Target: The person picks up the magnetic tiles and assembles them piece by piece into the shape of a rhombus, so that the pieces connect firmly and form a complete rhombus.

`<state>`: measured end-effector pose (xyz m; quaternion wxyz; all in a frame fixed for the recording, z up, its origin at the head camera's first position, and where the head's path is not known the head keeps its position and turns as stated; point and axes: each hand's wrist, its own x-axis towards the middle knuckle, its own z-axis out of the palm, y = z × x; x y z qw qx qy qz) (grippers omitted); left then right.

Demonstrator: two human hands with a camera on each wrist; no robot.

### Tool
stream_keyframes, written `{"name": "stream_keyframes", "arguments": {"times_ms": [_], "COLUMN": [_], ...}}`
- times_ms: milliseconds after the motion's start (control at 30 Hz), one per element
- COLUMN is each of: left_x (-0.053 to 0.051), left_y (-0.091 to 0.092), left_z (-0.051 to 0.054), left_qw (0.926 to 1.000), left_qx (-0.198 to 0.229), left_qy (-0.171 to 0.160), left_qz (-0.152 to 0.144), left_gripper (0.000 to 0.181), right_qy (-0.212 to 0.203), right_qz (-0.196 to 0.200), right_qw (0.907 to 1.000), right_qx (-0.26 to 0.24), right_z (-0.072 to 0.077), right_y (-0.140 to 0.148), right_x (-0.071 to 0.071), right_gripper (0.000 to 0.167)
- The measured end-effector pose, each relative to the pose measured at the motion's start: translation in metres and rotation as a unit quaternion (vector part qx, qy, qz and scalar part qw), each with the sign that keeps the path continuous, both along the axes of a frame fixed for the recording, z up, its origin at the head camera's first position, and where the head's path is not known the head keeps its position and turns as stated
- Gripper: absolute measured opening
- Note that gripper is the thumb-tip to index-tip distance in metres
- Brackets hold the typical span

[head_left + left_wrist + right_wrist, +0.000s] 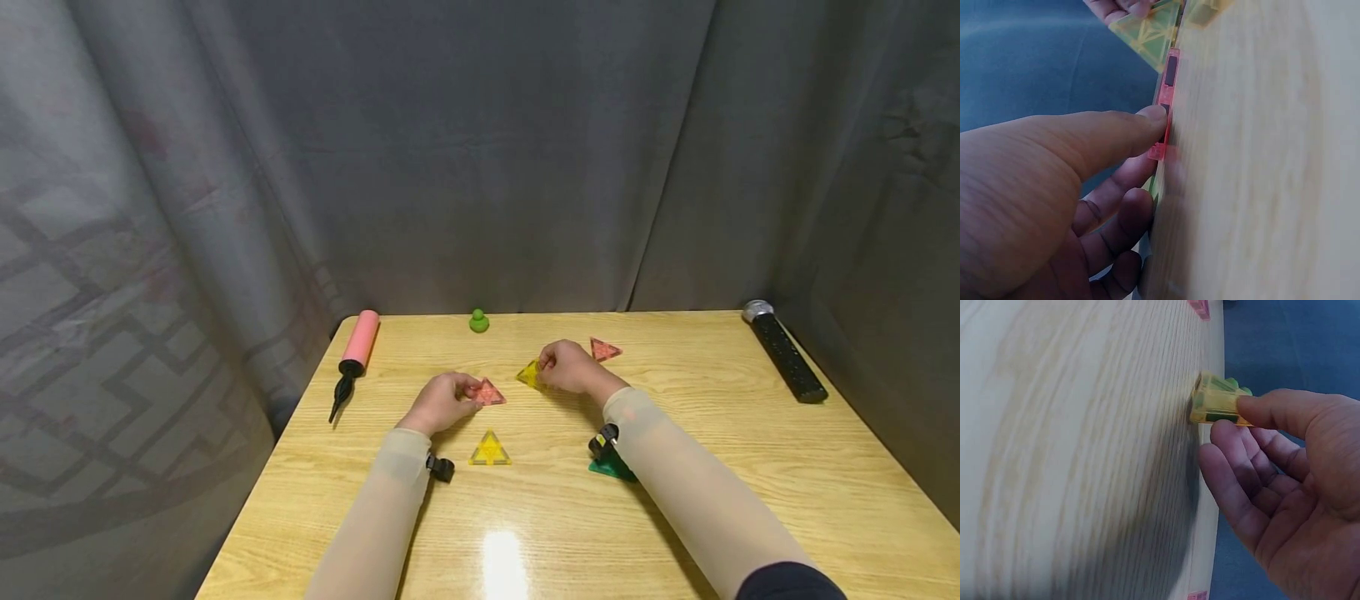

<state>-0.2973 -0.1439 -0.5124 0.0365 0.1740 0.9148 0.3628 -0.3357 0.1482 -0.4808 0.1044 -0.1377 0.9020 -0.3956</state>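
Observation:
My left hand (442,402) pinches a pink triangular tile (489,392) near the middle of the table; in the left wrist view the thumb lies on the tile's edge (1171,72). To its right, my right hand (568,367) pinches a yellow triangular tile (529,374) between thumb and fingers. The right wrist view shows this yellow tile (1215,403) tilted, one corner at the tabletop. Nearer the front lies another yellow triangle (490,450). A green tile (611,467) is partly hidden under the right forearm. Behind the right hand lies a second pink triangle (603,349).
A pink pump (361,340) with a black nozzle lies at the table's left edge. A small green object (478,321) stands at the back edge. At the right lies a black microphone-like object (786,354). Grey curtains (480,158) hang behind and beside the table.

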Motion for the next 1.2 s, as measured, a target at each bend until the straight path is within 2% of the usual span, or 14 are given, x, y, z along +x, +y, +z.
{"name": "stream_keyframes", "arguments": {"times_ms": [300, 467, 833, 967, 1200], "left_x": [-0.002, -0.003, -0.004, -0.004, -0.004], "left_y": [0.008, 0.013, 0.014, 0.014, 0.013], "left_z": [0.004, 0.004, -0.003, -0.006, -0.007], "left_qw": [0.9997, 0.9994, 0.9999, 0.9999, 0.9999], "left_qx": [-0.019, -0.02, -0.009, -0.001, 0.01], "left_qy": [-0.015, -0.026, -0.007, -0.01, -0.01], "left_qz": [-0.005, -0.008, -0.004, -0.004, -0.006], "left_gripper": [0.031, 0.03, 0.028, 0.028, 0.027], "right_qy": [0.062, 0.057, 0.07, 0.074, 0.083], "right_qz": [-0.018, -0.013, -0.019, -0.02, 0.004], "right_qw": [0.9979, 0.9983, 0.9973, 0.997, 0.9965], "right_qx": [0.0, -0.003, 0.002, 0.007, 0.015], "right_z": [0.001, -0.002, -0.003, -0.005, -0.005], "right_y": [-0.009, -0.016, -0.034, -0.039, -0.043], "right_x": [0.001, 0.005, 0.01, 0.01, 0.012], "right_gripper": [0.012, 0.015, 0.016, 0.015, 0.012]}}
